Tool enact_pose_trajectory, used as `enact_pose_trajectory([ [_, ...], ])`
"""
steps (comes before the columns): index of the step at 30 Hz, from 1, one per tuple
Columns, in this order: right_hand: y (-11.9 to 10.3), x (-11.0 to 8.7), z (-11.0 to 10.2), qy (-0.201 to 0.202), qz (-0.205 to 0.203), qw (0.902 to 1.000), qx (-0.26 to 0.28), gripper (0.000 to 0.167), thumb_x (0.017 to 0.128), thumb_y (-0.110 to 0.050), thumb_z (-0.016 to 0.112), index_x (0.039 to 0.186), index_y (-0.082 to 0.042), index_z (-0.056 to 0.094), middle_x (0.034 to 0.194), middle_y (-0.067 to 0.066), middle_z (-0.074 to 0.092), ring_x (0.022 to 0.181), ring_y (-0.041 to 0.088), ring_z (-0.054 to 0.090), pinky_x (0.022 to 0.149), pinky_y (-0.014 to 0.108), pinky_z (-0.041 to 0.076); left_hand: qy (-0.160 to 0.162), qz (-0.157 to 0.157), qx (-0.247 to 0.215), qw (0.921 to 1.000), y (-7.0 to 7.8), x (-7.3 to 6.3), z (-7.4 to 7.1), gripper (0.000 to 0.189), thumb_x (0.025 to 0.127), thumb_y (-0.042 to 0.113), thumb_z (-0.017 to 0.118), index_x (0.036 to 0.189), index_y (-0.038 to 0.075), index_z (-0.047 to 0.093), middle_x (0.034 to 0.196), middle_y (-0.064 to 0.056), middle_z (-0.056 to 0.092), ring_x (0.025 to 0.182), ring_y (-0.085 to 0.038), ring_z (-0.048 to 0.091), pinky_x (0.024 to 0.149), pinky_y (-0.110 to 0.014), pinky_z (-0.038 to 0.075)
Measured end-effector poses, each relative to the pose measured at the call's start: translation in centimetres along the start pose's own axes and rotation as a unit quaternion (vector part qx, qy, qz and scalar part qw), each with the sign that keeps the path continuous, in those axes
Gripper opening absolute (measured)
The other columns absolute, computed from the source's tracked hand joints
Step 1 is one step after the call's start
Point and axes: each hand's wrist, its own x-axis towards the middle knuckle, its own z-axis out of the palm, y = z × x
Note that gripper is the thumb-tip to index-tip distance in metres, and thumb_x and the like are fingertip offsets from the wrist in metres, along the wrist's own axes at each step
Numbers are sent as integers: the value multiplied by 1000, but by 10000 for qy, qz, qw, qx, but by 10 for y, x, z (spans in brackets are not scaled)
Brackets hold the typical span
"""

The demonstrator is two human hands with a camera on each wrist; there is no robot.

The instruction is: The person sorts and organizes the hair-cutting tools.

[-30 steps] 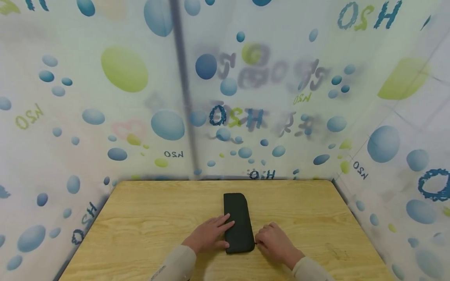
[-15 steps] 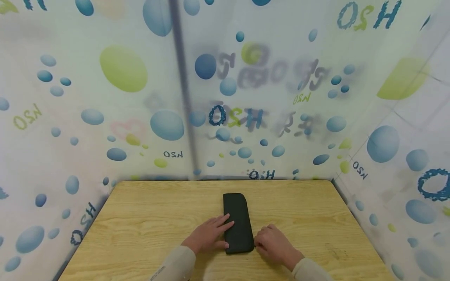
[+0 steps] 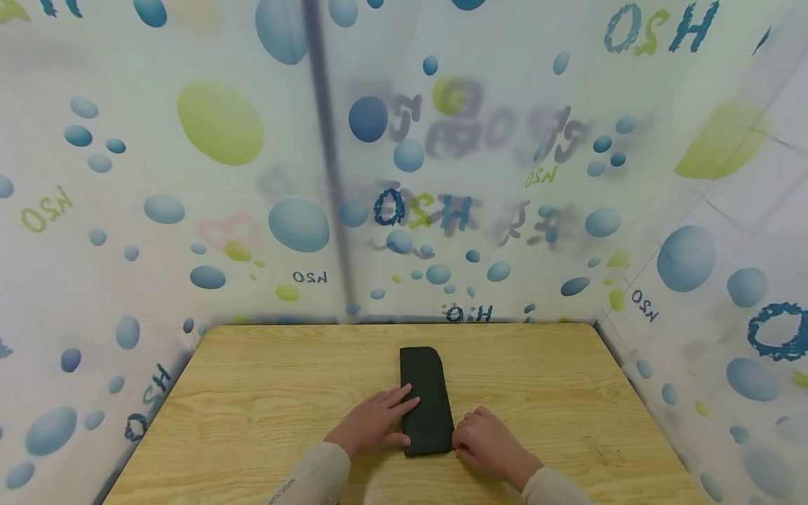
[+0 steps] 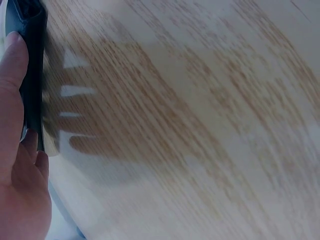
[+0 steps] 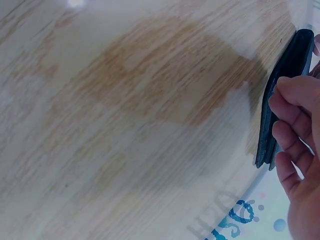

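Note:
A flat black zip case [image 3: 426, 400] with one rounded far corner lies lengthwise on the wooden table. My left hand [image 3: 375, 421] rests along its left side, fingers spread over the top and thumb near the lower left corner. In the left wrist view, the left thumb [image 4: 15, 57] presses against the case's edge [image 4: 34, 85]. At the lower right corner, my right hand [image 3: 486, 445] has curled fingers and pinches the small zipper pull, which the fingertips now hide. The right wrist view shows thumb and forefinger together [image 5: 290, 92] right at the case's layered side [image 5: 267, 120].
The pale wooden table [image 3: 284, 365] reaches back to a white curtain [image 3: 252, 175] printed with blue and green drops and lettering. Similar printed walls stand along the left and right table edges.
My right hand has shifted slightly left, closer against the case's lower right corner, covering the bit of pull that showed earlier. The left hand and the case hold nearly the same place.

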Motion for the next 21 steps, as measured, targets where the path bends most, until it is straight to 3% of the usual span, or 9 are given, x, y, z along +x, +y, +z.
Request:
enact_pose_trajectory([
  [6, -1, 1, 1, -203, 94, 9997, 82, 13, 86, -23, 72, 73, -26, 69, 69, -17, 58, 66, 0, 46, 70, 23, 40, 75, 20, 62, 10000, -4, 2, 6, 72, 94, 59, 48, 155, 29, 26, 163, -1, 22, 147, -25, 32, 117, -43, 32],
  [21, -6, 1, 6, -167, 6, 9998, 142, 11, 85, -23, 72, 75, -26, 70, 70, -18, 60, 67, -1, 47, 68, 21, 39, 107, -34, 70, 9999, -3, 2, 6, 72, 93, 60, 49, 155, 30, 27, 163, 0, 22, 146, -24, 33, 118, -42, 32],
])
